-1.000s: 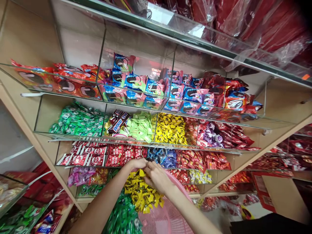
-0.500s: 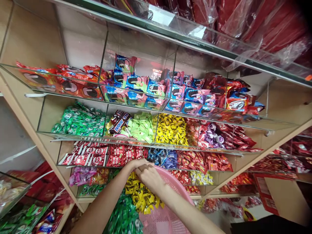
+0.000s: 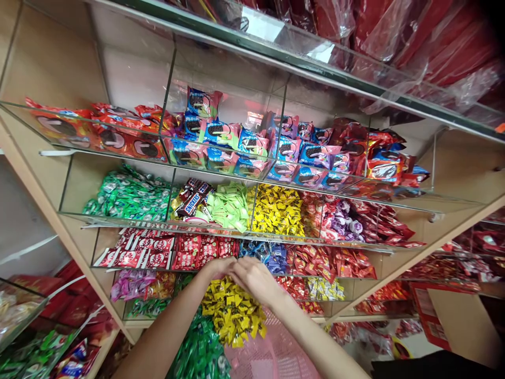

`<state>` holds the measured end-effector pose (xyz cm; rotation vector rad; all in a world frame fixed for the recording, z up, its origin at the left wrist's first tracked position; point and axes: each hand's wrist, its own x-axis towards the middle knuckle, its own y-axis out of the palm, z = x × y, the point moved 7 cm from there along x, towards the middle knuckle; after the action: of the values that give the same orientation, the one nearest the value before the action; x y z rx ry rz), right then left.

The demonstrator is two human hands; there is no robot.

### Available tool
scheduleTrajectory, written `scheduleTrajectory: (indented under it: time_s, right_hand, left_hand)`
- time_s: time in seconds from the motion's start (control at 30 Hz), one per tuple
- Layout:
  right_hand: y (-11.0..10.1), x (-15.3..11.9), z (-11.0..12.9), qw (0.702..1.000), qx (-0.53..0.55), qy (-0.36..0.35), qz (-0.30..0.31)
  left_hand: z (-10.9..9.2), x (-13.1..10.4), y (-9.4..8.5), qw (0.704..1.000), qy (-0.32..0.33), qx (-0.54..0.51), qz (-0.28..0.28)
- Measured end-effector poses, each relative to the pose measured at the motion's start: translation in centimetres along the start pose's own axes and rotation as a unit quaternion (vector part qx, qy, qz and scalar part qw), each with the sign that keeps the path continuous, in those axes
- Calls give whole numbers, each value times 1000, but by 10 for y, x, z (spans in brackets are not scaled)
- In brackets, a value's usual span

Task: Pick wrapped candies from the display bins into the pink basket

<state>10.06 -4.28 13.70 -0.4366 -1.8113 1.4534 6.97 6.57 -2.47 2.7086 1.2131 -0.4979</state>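
A person's bare left hand [image 3: 221, 267] and bare right hand [image 3: 252, 276] meet at the far edge of a heap of small yellow-wrapped sweets with dark markings [image 3: 235, 318], lying in a round, perforated pink plastic basket [image 3: 290, 342] below a tiered sweet display. The right hand's fingers are bent and close together, their tips by the left hand, its back turned up to the camera; the left hand's fingers are largely hidden, and it cannot be told how far either grip is open or whether it has hold of a sweet. Glossy green-wrapped sweets [image 3: 201, 347] fill the side of the basket just left of the yellow heap, near the left forearm. Beyond the hands, the clear-fronted middle shelf carries a mound of shiny green packets [image 3: 132, 195], dark brown Snickers bars [image 3: 193, 200], flat pale-green packets [image 3: 229, 206] and a bank of yellow sweets in black-printed wrappers [image 3: 278, 210]. One tier down, red-and-white rectangular packets [image 3: 152, 250] lie to the left and dark blue packets [image 3: 272, 256] just behind the right hand, while blue-and-pink biscuit packets [image 3: 221, 132] are stacked on the tier above.
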Motion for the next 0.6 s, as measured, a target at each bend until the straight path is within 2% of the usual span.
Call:
scheduleTrajectory:
  time_s: [0.1, 0.2, 0.27, 0.33, 0.43, 0.53, 0.6]
  right_hand:
    - [-34, -7, -33, 993, 33, 58, -95]
    - [-64, -18, -81, 969, 58, 142, -196]
    - [-76, -25, -116, 950, 50, 218, -219]
    - [-80, -29, -149, 933, 15, 306, -188]
    - [-72, -32, -185, 911, -23, 405, -71]
    - [-62, -32, -198, 889, -18, 456, 31]
    - [-61, -31, -200, 870, -30, 488, 57]
  left_hand:
    - [-7, -3, 1, 998, -2, 57, 3]
    - [-15, -8, 1, 983, -25, 183, 8]
    - [-20, -12, 0, 972, -27, 232, 5]
    - [-23, -14, -1, 967, -24, 252, 0]
    - [-23, -12, -2, 967, -16, 255, 6]
    - [-21, -9, -2, 968, -11, 252, 11]
    - [-20, -9, -2, 968, -9, 251, 13]
